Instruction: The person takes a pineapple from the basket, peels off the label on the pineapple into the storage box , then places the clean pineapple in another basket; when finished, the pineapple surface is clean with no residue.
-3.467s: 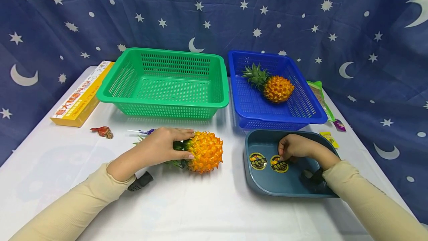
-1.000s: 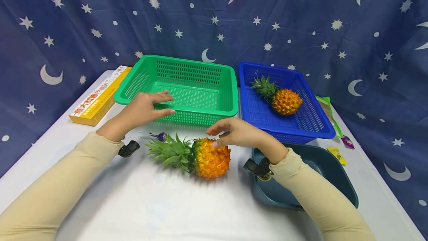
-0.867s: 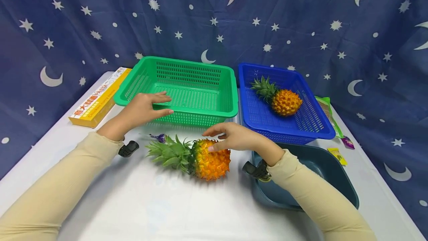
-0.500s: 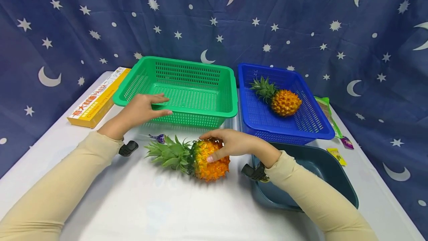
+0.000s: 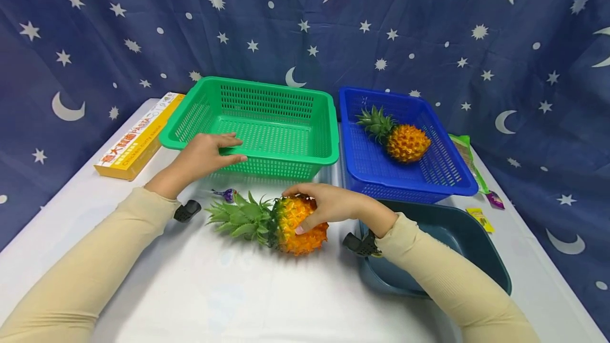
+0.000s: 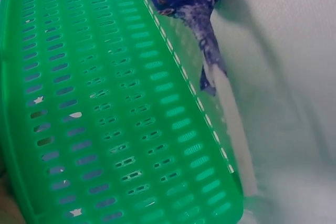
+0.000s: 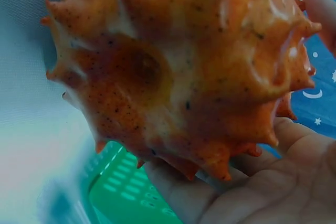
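On the white table lies an orange pineapple (image 5: 307, 241) with its green crown pointing left. My right hand (image 5: 329, 202) grips its fruit from above, thumb on the near side and fingers over the far side. The right wrist view shows the pineapple's spiky base (image 7: 178, 77) close up, with fingers (image 7: 181, 192) around it. My left hand (image 5: 202, 158) is at the front left rim of the green basket (image 5: 286, 159), fingers loosely extended and thumb in front of the rim. A purple-wrapped lollipop (image 5: 227, 195) lies between that basket and the crown.
A blue basket (image 5: 350, 165) at the back right holds a second pineapple (image 5: 407, 143). In front of it stands a dark teal tub (image 5: 491, 247), partly behind my right arm. A pasta box (image 5: 138, 139) lies at left; a yellow packet (image 5: 480, 219) and purple packet (image 5: 494, 200) at right.
My left hand has gone from the pineapple's crown to the green basket's rim. My right hand has come out of the tub and lowered onto the pineapple's fruit. The view has shifted.
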{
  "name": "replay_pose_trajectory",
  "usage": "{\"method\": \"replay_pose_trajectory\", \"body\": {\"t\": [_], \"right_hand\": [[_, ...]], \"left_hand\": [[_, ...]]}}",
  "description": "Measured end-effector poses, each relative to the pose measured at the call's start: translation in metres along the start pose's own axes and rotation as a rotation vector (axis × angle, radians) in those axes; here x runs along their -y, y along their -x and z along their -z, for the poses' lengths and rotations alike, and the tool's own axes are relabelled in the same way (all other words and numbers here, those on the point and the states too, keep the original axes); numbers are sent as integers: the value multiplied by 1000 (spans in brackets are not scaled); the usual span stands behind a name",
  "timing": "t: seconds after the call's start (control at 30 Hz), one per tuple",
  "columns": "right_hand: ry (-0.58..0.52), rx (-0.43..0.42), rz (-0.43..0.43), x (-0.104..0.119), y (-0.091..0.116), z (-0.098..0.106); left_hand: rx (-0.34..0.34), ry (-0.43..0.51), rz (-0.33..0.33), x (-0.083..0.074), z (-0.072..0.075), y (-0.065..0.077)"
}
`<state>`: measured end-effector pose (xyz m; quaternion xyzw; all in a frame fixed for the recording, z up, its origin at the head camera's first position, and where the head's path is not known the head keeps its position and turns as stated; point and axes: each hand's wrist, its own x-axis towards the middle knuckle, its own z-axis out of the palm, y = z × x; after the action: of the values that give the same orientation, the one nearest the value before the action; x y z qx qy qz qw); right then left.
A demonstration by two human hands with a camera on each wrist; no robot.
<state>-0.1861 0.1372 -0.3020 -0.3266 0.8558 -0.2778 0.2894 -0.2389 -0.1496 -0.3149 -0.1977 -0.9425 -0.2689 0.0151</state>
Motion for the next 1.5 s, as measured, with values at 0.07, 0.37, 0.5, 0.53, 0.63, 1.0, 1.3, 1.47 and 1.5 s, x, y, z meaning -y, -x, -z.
{"method": "replay_pose_trajectory", "body": {"t": [0.07,0.37,0.5,0.53,0.63,1.0,1.3,1.47,1.5], "right_hand": [[-7,2,-10,0,0,0],[38,-20,-15,1,-2,-3],[91,-56,1,1,-2,-4],[97,-62,6,1,-2,-4],[115,-76,20,2,-2,-4],[202,-121,59,13,11,3],[164,-174,38,17,29,19],[172,-208,47,19,41,31],[169,-213,48,19,44,33]], "left_hand": [[-9,-13,-6,0,-1,0],[-26,-23,4,1,-4,-1],[-39,-22,16,2,-4,-2],[-42,-26,16,2,-5,-2],[-53,-34,15,2,-5,-2],[-87,-41,4,4,-9,-2],[-72,-36,4,4,-7,0],[-65,-30,4,3,-7,0],[-64,-29,3,3,-7,0]]}}
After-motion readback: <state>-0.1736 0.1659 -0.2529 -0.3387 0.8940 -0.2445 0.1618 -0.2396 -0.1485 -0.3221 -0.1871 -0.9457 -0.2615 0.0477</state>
